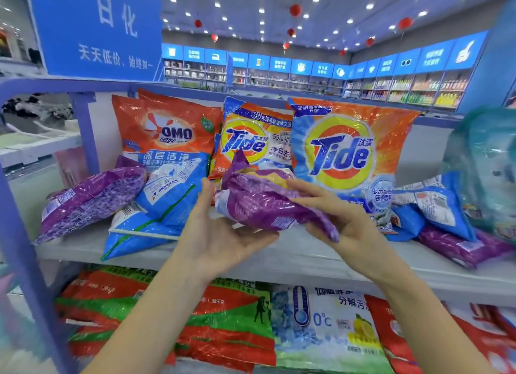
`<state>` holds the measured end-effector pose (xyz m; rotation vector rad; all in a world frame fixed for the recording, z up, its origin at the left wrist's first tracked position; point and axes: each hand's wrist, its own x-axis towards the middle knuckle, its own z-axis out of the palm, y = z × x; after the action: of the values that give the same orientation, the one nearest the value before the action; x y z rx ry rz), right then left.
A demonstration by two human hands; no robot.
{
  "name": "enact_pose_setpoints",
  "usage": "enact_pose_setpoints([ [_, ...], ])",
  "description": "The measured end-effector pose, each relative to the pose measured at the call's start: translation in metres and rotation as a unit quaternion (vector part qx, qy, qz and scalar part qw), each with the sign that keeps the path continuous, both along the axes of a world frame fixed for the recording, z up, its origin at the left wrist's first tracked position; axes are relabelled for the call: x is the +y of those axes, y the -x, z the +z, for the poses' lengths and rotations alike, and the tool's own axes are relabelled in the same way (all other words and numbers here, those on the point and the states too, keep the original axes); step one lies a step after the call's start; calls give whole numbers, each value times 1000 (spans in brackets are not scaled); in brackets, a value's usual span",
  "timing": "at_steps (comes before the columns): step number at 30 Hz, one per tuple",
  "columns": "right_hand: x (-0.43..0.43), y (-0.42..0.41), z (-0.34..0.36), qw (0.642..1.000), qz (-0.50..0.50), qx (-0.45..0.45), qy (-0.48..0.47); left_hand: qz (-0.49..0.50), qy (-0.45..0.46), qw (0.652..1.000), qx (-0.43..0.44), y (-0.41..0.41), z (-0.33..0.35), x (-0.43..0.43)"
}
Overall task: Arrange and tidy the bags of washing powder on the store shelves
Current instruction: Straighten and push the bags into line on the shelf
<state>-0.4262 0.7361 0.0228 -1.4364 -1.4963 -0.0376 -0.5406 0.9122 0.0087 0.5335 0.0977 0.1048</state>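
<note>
Grey shelf (307, 257) | blue store (279, 66) | left hand (223, 234) flat under purple bag (265, 203) | right hand (346, 217) pinching

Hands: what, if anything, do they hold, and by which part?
A purple bag: the left hand supports its underside, palm up; the right hand grips its right end.

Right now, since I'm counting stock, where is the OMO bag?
Head view: the OMO bag stands at the back left of the shelf, beside the smaller Tide bag.
</note>
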Motion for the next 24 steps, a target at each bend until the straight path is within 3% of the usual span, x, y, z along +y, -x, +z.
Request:
enact_pose_setpoints([
  [3, -20, -4, -9, 971, -88, -203, 87, 5, -36, 999, -19, -12, 1, -2],
  [4, -25, -4, -6, 960, -105, -231, 122, 6, -43, 999, -24, -15, 2, -2],
  [5, -31, -3, -4, 955, -105, -221, 165, 12, -56, 998, -25, -18, 2, -2],
  [7, -43, 2, 9, 965, -61, -109, 231, 24, -99, 995, -20, -25, 3, -3],
  [9, -50, -3, 21, 986, -65, 8, 151, 34, -144, 989, -15, -30, 5, -7],
  [11, -48, -15, 27, 986, -152, 72, 18, 24, -164, 986, -32, -34, 7, -13],
  [14, -28, -35, 46, 976, -209, 56, 23, -14, -181, 982, -55, -38, 13, -26],
  [19, -16, -39, 81, 976, -164, 8, 146, -64, -243, 966, -57, -39, 23, -46],
  [24, -11, -40, 85, 974, -217, -42, 42, -72, -227, 968, -79, -36, 26, -50],
])
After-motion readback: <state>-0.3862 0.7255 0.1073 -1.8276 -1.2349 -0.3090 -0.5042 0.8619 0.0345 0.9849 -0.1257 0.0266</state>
